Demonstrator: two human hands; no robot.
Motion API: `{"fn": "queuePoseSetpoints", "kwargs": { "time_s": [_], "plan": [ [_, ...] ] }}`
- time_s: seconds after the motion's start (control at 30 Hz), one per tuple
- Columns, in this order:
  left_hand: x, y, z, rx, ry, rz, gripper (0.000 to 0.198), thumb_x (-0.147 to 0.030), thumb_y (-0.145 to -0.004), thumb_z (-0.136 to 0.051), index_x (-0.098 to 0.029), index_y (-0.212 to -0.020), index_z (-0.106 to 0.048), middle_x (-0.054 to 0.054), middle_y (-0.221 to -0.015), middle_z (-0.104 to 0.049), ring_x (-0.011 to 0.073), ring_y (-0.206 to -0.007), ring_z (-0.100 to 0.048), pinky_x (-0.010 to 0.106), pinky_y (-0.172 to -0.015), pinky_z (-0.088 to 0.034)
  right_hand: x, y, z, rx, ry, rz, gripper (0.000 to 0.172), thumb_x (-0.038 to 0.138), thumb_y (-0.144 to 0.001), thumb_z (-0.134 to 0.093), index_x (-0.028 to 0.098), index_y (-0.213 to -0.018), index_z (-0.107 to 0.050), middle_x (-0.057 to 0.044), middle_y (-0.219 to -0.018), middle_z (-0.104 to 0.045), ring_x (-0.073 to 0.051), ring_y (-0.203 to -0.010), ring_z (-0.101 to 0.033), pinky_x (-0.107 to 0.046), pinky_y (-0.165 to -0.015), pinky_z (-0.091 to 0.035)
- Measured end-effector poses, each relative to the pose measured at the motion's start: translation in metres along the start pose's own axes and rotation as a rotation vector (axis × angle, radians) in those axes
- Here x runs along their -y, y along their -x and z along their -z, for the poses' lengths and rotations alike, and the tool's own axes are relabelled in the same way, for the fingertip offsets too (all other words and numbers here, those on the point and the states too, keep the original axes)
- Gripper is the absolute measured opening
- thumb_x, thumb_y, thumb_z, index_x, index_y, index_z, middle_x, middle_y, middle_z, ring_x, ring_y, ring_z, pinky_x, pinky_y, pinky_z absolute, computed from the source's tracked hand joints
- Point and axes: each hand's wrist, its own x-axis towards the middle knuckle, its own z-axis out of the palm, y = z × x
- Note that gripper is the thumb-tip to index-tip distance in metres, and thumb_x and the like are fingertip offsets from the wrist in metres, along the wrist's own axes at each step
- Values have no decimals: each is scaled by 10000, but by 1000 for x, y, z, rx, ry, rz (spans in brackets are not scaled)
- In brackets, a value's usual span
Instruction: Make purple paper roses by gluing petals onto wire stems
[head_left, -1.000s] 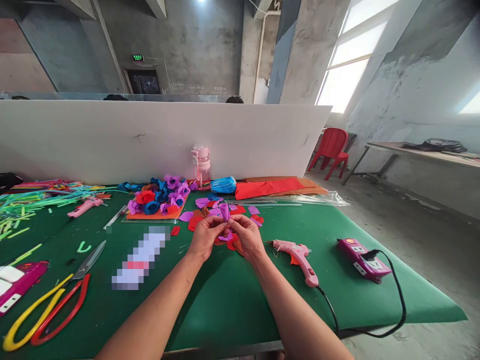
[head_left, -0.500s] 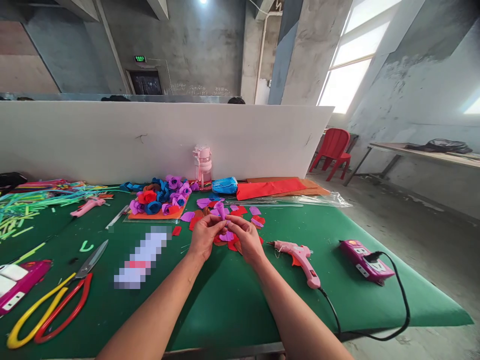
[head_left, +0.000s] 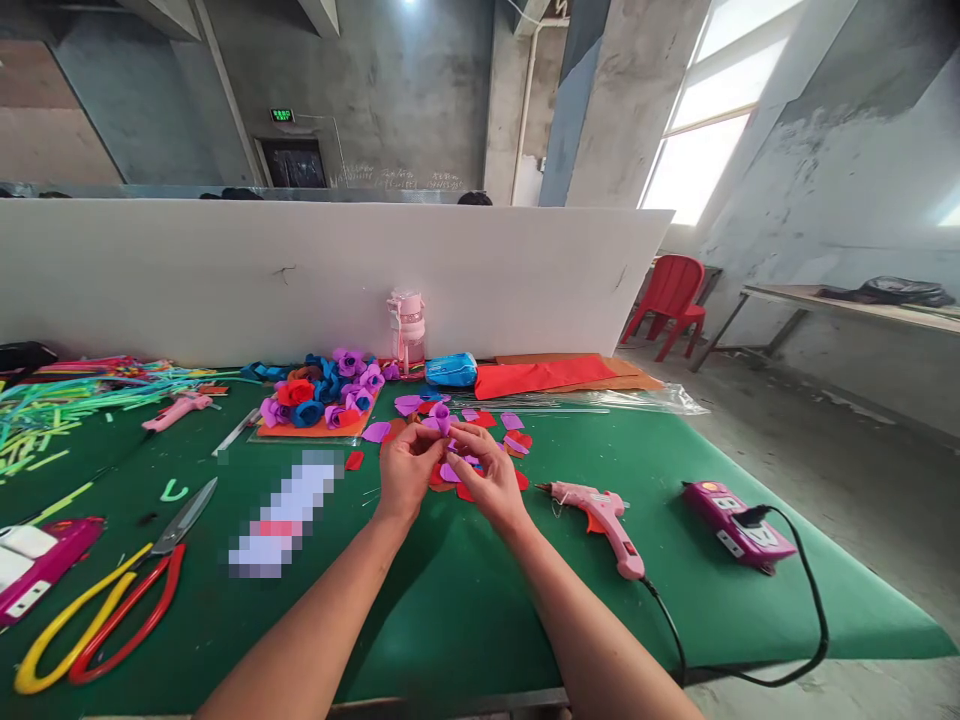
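Both my hands meet over a scatter of cut petals near the middle of the table. A small purple paper flower (head_left: 440, 415) stands up between my fingertips, its rolled top showing and its base hidden by the fingers. My left hand (head_left: 407, 470) pinches it from the left with thumb and forefinger. From the right, the fingers of my right hand (head_left: 487, 472) close on its side, with the thumb a little lower. Purple petals (head_left: 376, 432) and red petals (head_left: 523, 440) lie around and under the hands.
Right of my hands lies a pink glue gun (head_left: 600, 515), its cord near a purple power strip (head_left: 739, 525). Large scissors (head_left: 142, 590) rest at left. Finished paper flowers (head_left: 322, 390) are piled behind, beside a pink bottle (head_left: 407, 330) and red paper (head_left: 544, 374). A white board (head_left: 337, 285) spans the back.
The purple flower sits slightly lower, and its top looks wider and rounder. My right hand's fingers have shifted over it, with the thumb further from the forefinger. The view has moved slightly.
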Motion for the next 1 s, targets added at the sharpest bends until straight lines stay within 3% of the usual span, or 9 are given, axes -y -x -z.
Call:
{"fn": "queuePoseSetpoints", "kwargs": {
  "time_s": [0.17, 0.33, 0.47, 0.67, 0.73, 0.8, 0.87, 1.0],
  "plan": [
    [0, 0, 5, 4, -116, -93, 130, -287, -667, -695, -176, -711, -645, -4, -639, -633, 128, -589, -586, 230, -572, -469, 3, 2, -1, 24, 31, 70, 408, 240, -776, -598, 272, -1182, -611, -62, -1147, -582, -202, -1012, -558, -357, -880, -461],
    [0, -1, 11, -23, -252, -275, 118, -280, -729, -646, -215, -820, -683, 32, -796, -685, 166, -727, -633, 268, -712, -495, -6, -2, 0, -14, -78, -25, 467, 300, -770, -626, 251, -1229, -561, -68, -1121, -620, -178, -916, -581, -338, -831, -480],
    [0, 0, 12, 25, -274, -352, 130, -280, -752, -629, -231, -857, -688, 54, -915, -694, 187, -828, -634, 291, -783, -493, -11, -6, 6, -150, -134, -130, 224, 384, -755, -643, 194, -870, -674, -51, -840, -677, -177, -785, -607, -314, -747, -483],
    [3, -2, 13, 44, -265, -313, 107, -289, -737, -647, -237, -816, -697, 49, -870, -703, 194, -822, -640, 296, -797, -487, -11, -8, 12, -173, -60, -141, 326, 461, -800, -568, 182, -634, -596, 2, -599, -569, -134, -598, -519, -262, -608, -419],
    [6, -4, 14, 54, -253, -287, 112, -292, -734, -649, -231, -813, -700, 48, -853, -704, 192, -808, -640, 290, -779, -487, -10, -7, 11, -140, -34, -101, 308, 449, -824, -543, 184, -680, -606, -1, -634, -573, -134, -618, -518, -264, -627, -426],
    [8, -6, 14, 71, -249, -262, 119, -294, -734, -647, -223, -811, -701, 49, -843, -705, 190, -789, -638, 285, -755, -486, -7, -6, 10, -114, 23, -25, 224, 408, -801, -596, 197, -867, -636, -11, -750, -600, -141, -681, -530, -274, -675, -443],
    [10, -6, 14, 105, -262, -248, 122, -289, -730, -648, -217, -812, -702, 50, -837, -705, 191, -774, -635, 285, -739, -484, -5, -5, 9, -85, 128, 66, 325, 351, -754, -667, 228, -1050, -614, -25, -874, -605, -151, -741, -533, -288, -719, -454],
    [9, -4, 12, 189, -259, -224, 135, -253, -709, -657, -224, -830, -708, 47, -841, -707, 201, -786, -640, 297, -755, -485, -3, -4, 7, -56, 270, 172, 291, 270, -767, -653, 265, -1057, -634, -42, -946, -597, -176, -828, -552, -304, -750, -468]
  ]
}}
